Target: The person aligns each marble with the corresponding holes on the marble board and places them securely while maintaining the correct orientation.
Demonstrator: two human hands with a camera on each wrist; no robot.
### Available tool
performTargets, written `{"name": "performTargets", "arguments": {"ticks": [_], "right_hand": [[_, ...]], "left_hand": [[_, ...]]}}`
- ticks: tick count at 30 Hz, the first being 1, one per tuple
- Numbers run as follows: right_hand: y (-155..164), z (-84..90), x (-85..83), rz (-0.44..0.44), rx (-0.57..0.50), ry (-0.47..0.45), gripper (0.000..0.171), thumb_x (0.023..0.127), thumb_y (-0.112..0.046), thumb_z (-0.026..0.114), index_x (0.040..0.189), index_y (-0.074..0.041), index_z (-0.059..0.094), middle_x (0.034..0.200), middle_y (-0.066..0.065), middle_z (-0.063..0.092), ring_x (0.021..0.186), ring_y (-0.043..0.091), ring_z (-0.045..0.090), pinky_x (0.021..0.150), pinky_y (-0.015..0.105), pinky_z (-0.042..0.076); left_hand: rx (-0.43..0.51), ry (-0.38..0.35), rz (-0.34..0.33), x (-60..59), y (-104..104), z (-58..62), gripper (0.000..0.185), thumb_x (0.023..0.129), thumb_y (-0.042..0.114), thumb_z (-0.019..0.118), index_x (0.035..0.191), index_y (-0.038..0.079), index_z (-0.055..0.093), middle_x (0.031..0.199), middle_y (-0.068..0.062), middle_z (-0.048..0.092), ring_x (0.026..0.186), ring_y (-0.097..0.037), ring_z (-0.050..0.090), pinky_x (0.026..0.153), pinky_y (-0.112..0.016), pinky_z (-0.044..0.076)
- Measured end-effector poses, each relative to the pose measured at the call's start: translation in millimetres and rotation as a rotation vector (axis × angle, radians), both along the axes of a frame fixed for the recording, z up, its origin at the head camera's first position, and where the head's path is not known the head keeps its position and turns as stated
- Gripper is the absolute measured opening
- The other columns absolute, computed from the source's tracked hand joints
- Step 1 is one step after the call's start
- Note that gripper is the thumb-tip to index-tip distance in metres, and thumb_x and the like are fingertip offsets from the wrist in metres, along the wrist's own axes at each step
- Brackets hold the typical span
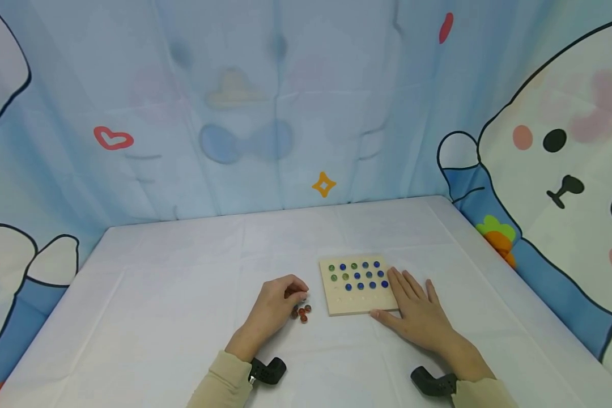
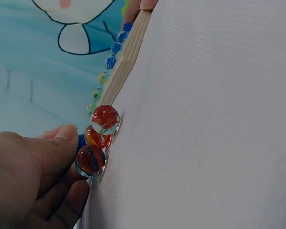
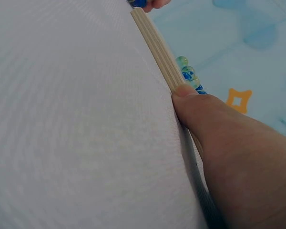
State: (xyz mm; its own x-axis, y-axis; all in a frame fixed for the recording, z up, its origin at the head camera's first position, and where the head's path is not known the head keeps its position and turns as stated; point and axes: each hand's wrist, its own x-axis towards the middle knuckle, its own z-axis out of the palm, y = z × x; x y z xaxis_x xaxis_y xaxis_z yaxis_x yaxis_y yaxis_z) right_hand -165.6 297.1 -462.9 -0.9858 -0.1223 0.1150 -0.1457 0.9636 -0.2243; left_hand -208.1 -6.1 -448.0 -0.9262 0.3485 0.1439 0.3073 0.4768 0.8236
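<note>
A square wooden board lies on the table, with blue and green marbles in its far rows of holes. Three red marbles lie loose left of the board and show up close in the left wrist view. My left hand sits curled just beside them. Its thumb and fingers pinch what looks like a blue marble, mostly hidden. My right hand lies flat at the board's right side, and its thumb presses the board's edge.
A white cloth covers the table. A blue cartoon-printed curtain closes in the back and both sides. Black wrist camera mounts sit on both forearms.
</note>
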Motion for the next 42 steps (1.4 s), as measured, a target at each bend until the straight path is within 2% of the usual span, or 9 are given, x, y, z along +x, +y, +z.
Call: {"name": "performTargets", "arguments": {"ticks": [4,11,25,33,42], "right_hand": [[0.0,0.0,0.6,0.0,-0.002,0.001,0.106,0.086,-0.071,0.055,0.155,0.003,0.021,0.161,0.024,0.023,0.149,0.044,0.017,0.116,0.07,0.002],[0.3,-1.4,2.3,0.002,-0.014,0.003,0.106,0.086,-0.07,0.055,0.155,0.003,0.021,0.161,0.023,0.023,0.149,0.044,0.018,0.116,0.07,0.002],[0.0,0.1,1.8,0.004,-0.015,0.002,0.106,0.086,-0.071,0.055,0.155,0.003,0.021,0.162,0.023,0.023,0.149,0.044,0.017,0.116,0.07,0.002],[0.3,0.4,1.4,0.008,-0.01,0.013,0.105,0.086,-0.07,0.056,0.155,0.003,0.022,0.161,0.023,0.023,0.149,0.044,0.018,0.116,0.07,0.003],[0.5,-0.2,1.6,0.007,-0.018,0.009,0.105,0.086,-0.07,0.055,0.155,0.003,0.022,0.161,0.023,0.023,0.149,0.044,0.018,0.116,0.07,0.003]], "left_hand": [[0.023,-0.002,0.007,0.1,0.1,-0.1,0.007,0.095,0.012,0.066,0.1,0.012,0.07,0.092,0.003,0.07,0.078,-0.01,0.06,0.065,-0.021,0.052],[0.002,0.077,0.009,-1.1,1.4,-2.2,0.007,0.093,0.01,0.068,0.099,0.012,0.07,0.093,0.003,0.07,0.081,-0.007,0.062,0.073,-0.02,0.052],[0.007,0.107,-0.012,-1.5,8.1,2.8,0.009,0.095,0.012,0.067,0.103,0.014,0.068,0.097,0.004,0.071,0.086,-0.007,0.064,0.077,-0.021,0.054],[0.025,0.056,-0.017,-4.6,16.6,9.7,0.013,0.095,0.017,0.067,0.107,0.012,0.067,0.096,0.007,0.069,0.083,-0.006,0.062,0.075,-0.02,0.053],[0.058,0.043,-0.025,-4.9,25.5,15.6,0.012,0.095,0.016,0.067,0.106,0.011,0.067,0.096,0.005,0.069,0.083,-0.007,0.062,0.075,-0.02,0.053]]}}
